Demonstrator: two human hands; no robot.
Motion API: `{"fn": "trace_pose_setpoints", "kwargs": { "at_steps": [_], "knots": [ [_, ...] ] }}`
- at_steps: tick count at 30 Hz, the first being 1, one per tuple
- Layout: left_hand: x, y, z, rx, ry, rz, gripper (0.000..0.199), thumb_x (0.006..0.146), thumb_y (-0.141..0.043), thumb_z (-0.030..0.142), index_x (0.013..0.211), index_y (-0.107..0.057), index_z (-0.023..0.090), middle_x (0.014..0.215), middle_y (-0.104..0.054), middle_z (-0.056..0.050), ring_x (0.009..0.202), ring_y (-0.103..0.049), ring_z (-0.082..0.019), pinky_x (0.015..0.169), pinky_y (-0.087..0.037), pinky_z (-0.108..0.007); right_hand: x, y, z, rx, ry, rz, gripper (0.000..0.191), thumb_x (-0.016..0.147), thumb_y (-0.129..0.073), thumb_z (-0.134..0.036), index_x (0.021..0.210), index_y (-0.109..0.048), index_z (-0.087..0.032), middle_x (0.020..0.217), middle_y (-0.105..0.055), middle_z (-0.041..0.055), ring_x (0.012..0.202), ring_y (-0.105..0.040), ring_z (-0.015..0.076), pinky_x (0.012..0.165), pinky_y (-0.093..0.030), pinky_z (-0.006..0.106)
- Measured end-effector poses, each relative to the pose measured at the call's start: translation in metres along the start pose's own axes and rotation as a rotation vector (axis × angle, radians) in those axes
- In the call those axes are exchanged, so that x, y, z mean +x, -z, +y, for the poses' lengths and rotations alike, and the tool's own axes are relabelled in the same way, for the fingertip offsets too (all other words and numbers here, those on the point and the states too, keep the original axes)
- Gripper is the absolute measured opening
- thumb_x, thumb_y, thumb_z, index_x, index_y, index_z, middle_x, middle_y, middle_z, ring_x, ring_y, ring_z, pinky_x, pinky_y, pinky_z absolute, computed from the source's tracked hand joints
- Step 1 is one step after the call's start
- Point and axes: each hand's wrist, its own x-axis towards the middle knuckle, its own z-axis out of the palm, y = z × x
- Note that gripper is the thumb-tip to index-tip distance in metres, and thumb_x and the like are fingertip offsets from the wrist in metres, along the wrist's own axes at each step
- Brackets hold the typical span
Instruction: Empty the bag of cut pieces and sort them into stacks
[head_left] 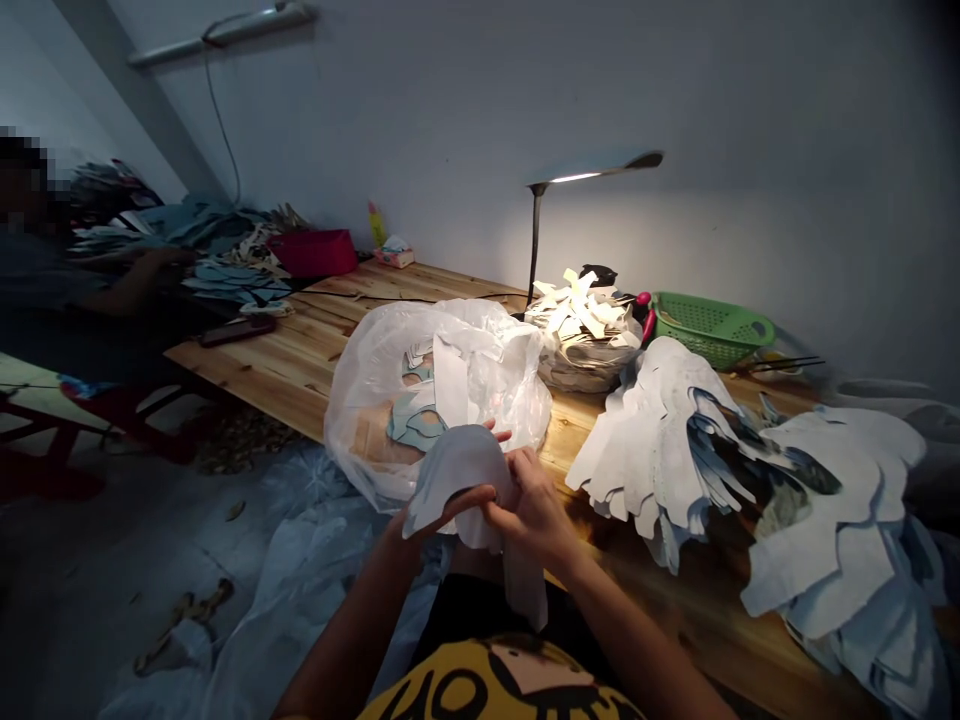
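Observation:
A pale, curved cut piece of sheet material (463, 462), shaped like a shoe upper part, is held in front of my body. My left hand (471, 496) grips it from beneath, thumb on its lower edge and fingertips showing behind. At its right edge, my right hand (536, 510) pinches the material with thumb and fingers. Part of the piece hangs down below my hands. Just beyond lies an open clear plastic bag (360, 350) with blue-grey cut pieces (417, 424) and a white strip (450, 378) in it.
Overlapping stacks of white cut pieces (652, 440) and more pieces (832, 530) cover the table's right side. A lit desk lamp (600, 168), a heap of scraps (577, 310) and a green basket (709, 325) stand behind. Another person (45, 260) sits at left.

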Motion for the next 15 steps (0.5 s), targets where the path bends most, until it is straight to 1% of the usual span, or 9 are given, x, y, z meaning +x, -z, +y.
{"fn": "trace_pose_setpoints", "kwargs": {
  "at_steps": [3, 6, 8, 9, 10, 11, 12, 13, 15],
  "knots": [
    [-0.008, 0.015, -0.004, 0.015, 0.077, 0.041, 0.055, 0.068, -0.086, 0.03, 0.12, -0.072, 0.02, 0.117, -0.074, -0.01, 0.116, -0.065, -0.034, 0.101, -0.052, -0.041, -0.002, 0.006, 0.016, 0.314, -0.137, 0.113, 0.016, 0.081, -0.061, -0.024, 0.095, -0.056, -0.022, 0.079, -0.059, -0.0009, 0.069, -0.057, 0.0169, 0.063, -0.05, 0.03],
    [-0.011, 0.032, 0.002, -0.191, 0.216, -0.057, 0.062, 0.075, -0.08, 0.037, 0.132, -0.065, 0.02, 0.096, -0.075, -0.008, 0.074, -0.072, -0.025, 0.071, -0.057, -0.035, 0.002, 0.026, 0.021, 0.495, -0.218, 0.265, 0.016, 0.084, -0.061, -0.028, 0.096, -0.051, -0.023, 0.064, -0.051, -0.0067, 0.049, -0.047, 0.0122, 0.046, -0.042, 0.025],
    [-0.011, 0.042, 0.014, -0.216, 0.286, -0.179, 0.062, 0.076, -0.079, 0.039, 0.132, -0.066, 0.017, 0.086, -0.073, -0.008, 0.058, -0.066, -0.019, 0.059, -0.052, -0.029, 0.005, 0.044, 0.012, 0.47, -0.166, 0.209, 0.013, 0.087, -0.06, -0.03, 0.091, -0.049, -0.024, 0.061, -0.047, -0.0079, 0.041, -0.041, 0.0103, 0.04, -0.037, 0.023],
    [-0.011, 0.046, 0.021, -0.18, 0.317, -0.234, 0.058, 0.076, -0.078, 0.041, 0.127, -0.069, 0.015, 0.08, -0.072, -0.007, 0.055, -0.063, -0.018, 0.056, -0.05, -0.028, 0.007, 0.051, 0.004, 0.407, -0.08, 0.136, 0.011, 0.088, -0.06, -0.029, 0.091, -0.051, -0.024, 0.065, -0.052, -0.0054, 0.045, -0.046, 0.0114, 0.042, -0.041, 0.024],
    [-0.011, 0.048, 0.028, -0.116, 0.347, -0.289, 0.053, 0.077, -0.077, 0.043, 0.121, -0.072, 0.014, 0.076, -0.071, -0.007, 0.055, -0.063, -0.018, 0.055, -0.049, -0.028, 0.009, 0.056, -0.005, 0.311, 0.033, 0.053, 0.008, 0.087, -0.059, -0.026, 0.093, -0.054, -0.024, 0.076, -0.059, -0.0007, 0.056, -0.056, 0.0142, 0.051, -0.05, 0.027],
    [-0.011, 0.05, 0.035, -0.032, 0.367, -0.345, 0.048, 0.077, -0.077, 0.044, 0.116, -0.075, 0.015, 0.076, -0.071, -0.007, 0.06, -0.064, -0.02, 0.058, -0.05, -0.028, 0.011, 0.059, -0.015, 0.19, 0.166, -0.037, 0.013, 0.086, -0.059, -0.022, 0.099, -0.058, -0.023, 0.094, -0.064, 0.0051, 0.076, -0.065, 0.019, 0.066, -0.057, 0.032],
    [-0.011, 0.051, 0.04, 0.066, 0.367, -0.391, 0.045, 0.077, -0.077, 0.044, 0.112, -0.076, 0.015, 0.079, -0.072, -0.006, 0.068, -0.066, -0.022, 0.063, -0.052, -0.029, 0.013, 0.058, -0.024, 0.057, 0.304, -0.129, 0.027, 0.083, -0.06, -0.017, 0.109, -0.061, -0.023, 0.114, -0.064, 0.0099, 0.101, -0.065, 0.0248, 0.085, -0.057, 0.04],
    [-0.011, 0.052, 0.045, 0.173, 0.358, -0.434, 0.042, 0.076, -0.077, 0.044, 0.108, -0.077, 0.016, 0.084, -0.073, -0.006, 0.077, -0.068, -0.024, 0.07, -0.054, -0.029, 0.015, 0.053, -0.032, -0.08, 0.428, -0.227, 0.044, 0.079, -0.06, -0.012, 0.122, -0.06, -0.023, 0.131, -0.058, 0.0125, 0.124, -0.055, 0.03, 0.103, -0.05, 0.049],
    [-0.014, 0.053, 0.049, 0.379, 0.329, -0.522, 0.039, 0.077, -0.075, 0.043, 0.105, -0.076, 0.016, 0.096, -0.075, -0.004, 0.095, -0.068, -0.026, 0.082, -0.055, -0.03, 0.018, 0.039, -0.041, -0.313, 0.596, -0.392, 0.071, 0.073, -0.058, -0.006, 0.142, -0.049, -0.021, 0.143, -0.051, 0.014, 0.143, -0.035, 0.0345, 0.119, -0.027, 0.061]
  ]
}}
